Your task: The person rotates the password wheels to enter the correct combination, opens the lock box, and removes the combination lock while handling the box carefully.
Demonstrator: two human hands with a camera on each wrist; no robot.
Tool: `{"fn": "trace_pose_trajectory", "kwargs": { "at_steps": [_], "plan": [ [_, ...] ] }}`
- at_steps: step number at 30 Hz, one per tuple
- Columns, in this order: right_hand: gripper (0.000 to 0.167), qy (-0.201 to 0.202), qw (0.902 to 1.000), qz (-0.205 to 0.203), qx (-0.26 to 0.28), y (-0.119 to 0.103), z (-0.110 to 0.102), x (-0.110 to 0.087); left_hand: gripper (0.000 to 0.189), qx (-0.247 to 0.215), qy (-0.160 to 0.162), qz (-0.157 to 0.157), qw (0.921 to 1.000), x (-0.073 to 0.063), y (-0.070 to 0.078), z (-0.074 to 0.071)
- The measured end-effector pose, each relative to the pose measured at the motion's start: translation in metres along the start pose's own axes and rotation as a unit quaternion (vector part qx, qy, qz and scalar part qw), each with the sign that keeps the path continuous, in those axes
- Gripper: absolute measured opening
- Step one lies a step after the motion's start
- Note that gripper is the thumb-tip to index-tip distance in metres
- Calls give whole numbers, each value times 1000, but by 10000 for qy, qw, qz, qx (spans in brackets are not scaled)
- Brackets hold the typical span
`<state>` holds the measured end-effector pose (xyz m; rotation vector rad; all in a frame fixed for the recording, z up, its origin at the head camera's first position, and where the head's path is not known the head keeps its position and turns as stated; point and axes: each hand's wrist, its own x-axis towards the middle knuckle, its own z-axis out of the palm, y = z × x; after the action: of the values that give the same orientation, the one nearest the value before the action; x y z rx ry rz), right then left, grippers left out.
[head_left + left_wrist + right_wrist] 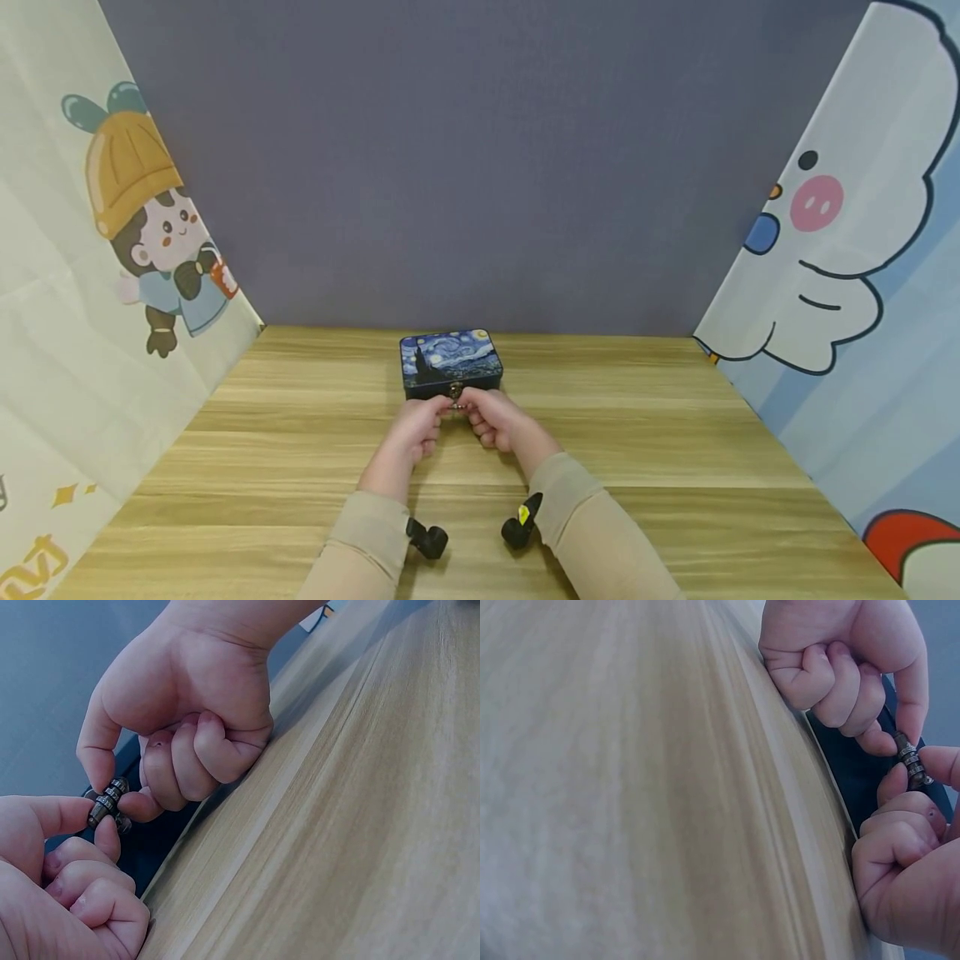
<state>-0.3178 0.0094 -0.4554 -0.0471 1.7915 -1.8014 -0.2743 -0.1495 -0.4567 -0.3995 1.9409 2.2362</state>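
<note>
"What are the hands up to?"

"The left hand (417, 427) and the right hand (497, 417) both pinch the lock (911, 759), one at each end. Their other fingers are curled in."

"How would you do it well?"

"I'd hold one end firm and turn just one of the rings (112, 792) at a time. Go gently. They look tiny, so I think they could slip past the right spot."

"What's in the way?"

"Fingertips hide bits of the lock, and its marks are too small to read. The knuckles are low by the table (637, 417), so there's not much room underneath."

"Where is the lock?"

"At the front of the box (450, 357), just below the clasp (455, 389). I can't tell if it's hooked on. The lid is down. Don't tug, or the box might slide."

"And farther back?"

"A grey wall (487, 167) is close behind the box. The cartoons on the side cloths (862, 192) are well away from the hands."
</note>
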Motion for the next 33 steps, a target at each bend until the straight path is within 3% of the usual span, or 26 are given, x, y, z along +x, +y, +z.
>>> {"fn": "trace_pose_trajectory", "kwargs": {
  "at_steps": [33],
  "plan": [
    [21,14,10000,62,-35,0,-1,-2,24,2,-45,-12,10000,-5,2,1]
  ]
}}
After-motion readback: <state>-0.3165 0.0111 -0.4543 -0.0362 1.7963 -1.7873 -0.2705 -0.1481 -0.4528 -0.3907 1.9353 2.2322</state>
